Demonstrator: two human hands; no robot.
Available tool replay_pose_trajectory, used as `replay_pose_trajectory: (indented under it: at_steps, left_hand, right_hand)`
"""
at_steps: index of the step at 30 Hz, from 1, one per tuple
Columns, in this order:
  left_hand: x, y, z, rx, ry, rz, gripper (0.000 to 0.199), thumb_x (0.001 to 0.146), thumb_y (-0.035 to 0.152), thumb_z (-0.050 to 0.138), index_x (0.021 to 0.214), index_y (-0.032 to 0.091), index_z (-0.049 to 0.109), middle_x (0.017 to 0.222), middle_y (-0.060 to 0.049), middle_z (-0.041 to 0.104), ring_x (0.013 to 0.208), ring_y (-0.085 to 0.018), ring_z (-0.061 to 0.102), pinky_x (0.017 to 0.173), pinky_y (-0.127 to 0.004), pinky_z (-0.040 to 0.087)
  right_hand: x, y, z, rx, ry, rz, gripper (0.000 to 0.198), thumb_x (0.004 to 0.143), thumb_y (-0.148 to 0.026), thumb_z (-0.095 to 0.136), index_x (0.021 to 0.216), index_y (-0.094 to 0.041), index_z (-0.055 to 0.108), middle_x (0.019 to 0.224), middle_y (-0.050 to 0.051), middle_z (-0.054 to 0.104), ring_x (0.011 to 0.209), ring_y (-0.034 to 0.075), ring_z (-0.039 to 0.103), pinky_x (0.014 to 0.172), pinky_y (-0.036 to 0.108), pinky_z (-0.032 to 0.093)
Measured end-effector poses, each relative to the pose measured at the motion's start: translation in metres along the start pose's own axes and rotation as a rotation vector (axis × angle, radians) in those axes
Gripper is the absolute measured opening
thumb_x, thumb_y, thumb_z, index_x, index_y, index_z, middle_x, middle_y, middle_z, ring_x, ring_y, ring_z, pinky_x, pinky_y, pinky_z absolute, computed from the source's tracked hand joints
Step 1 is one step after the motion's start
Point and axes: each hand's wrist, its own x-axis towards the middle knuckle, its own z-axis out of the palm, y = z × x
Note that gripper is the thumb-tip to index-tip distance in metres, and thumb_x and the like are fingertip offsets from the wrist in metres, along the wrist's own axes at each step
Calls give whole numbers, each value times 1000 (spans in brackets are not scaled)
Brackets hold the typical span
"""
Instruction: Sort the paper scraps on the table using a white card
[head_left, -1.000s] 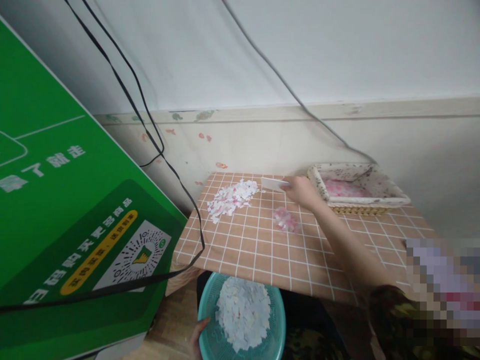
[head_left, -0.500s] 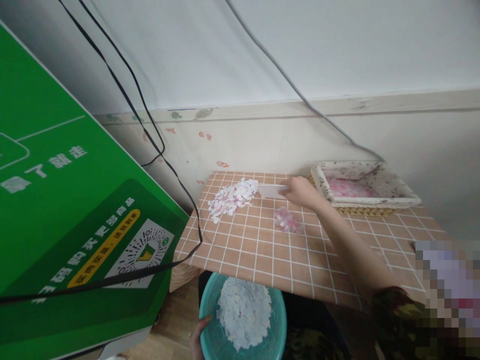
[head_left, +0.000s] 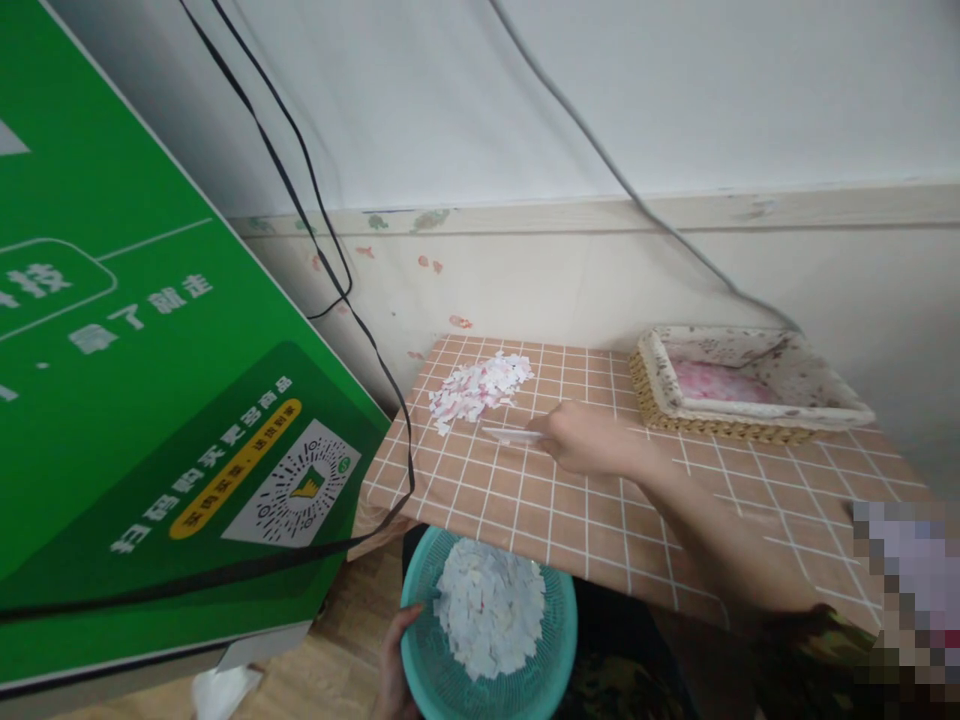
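Observation:
My right hand (head_left: 585, 438) is closed on a flat white card (head_left: 514, 435), held over the table just in front of a heap of small white and pink paper scraps (head_left: 480, 388). My left hand (head_left: 401, 650) grips the left rim of a round teal plastic basket (head_left: 564, 640), its thumb over the edge. Inside the basket lies a thick layer of white paper scraps (head_left: 491, 610). The basket sits below the table's front edge.
A checked brown cloth covers the table (head_left: 465, 490). At its back right stands a fabric-lined wicker basket (head_left: 750, 425) with pink-white bits inside. A green printed panel (head_left: 150, 400) rises on the left, with a black cable (head_left: 390, 380) hanging before it.
My right hand has moved the card from beside the heap toward the table's front. The small pinkish pile seen before is no longer visible, with my hand near its place. The view has shifted slightly.

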Motion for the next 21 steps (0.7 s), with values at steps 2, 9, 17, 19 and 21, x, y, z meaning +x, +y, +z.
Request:
replay_pose_trajectory:
  at_steps: [2,9,17,19,21]
  left_hand:
    - [3,0,-5,-53,-62,-57,21,62,25,66,75,11,72,71,-12,74,76,-34,69,70,-46,53]
    - [2,7,-8,-145,-192,-114,19,67,24,64,77,10,72,72,-10,75,71,-30,70,70,-42,53]
    - [-8,14,-5,-111,-221,-109,19,70,23,63,78,8,72,70,-12,75,67,-28,69,73,-41,52]
    - [-8,16,-6,-101,-225,-111,21,70,24,63,81,7,72,70,-13,75,70,-29,70,74,-42,51]
    - [-8,16,-8,-98,-216,-110,22,70,24,63,82,8,72,71,-12,75,71,-30,69,75,-43,51]
  right_hand:
    - [-4,-18,8,-32,-5,-69,16,79,-12,46,77,-14,62,66,6,61,57,12,49,52,28,25]
    - [-25,-71,23,-20,-47,-278,19,74,-7,50,86,-12,63,71,7,64,59,14,54,51,28,27]
    - [-25,-81,4,324,-207,-457,16,83,-17,50,86,-15,65,74,4,66,63,12,57,55,25,34]
    - [-21,-72,-3,363,-184,-433,18,85,-17,47,87,-17,65,76,3,67,66,12,57,57,24,34]
    - [-16,-56,-10,359,-128,-366,20,86,-17,46,88,-18,66,76,2,67,65,11,57,58,24,34]
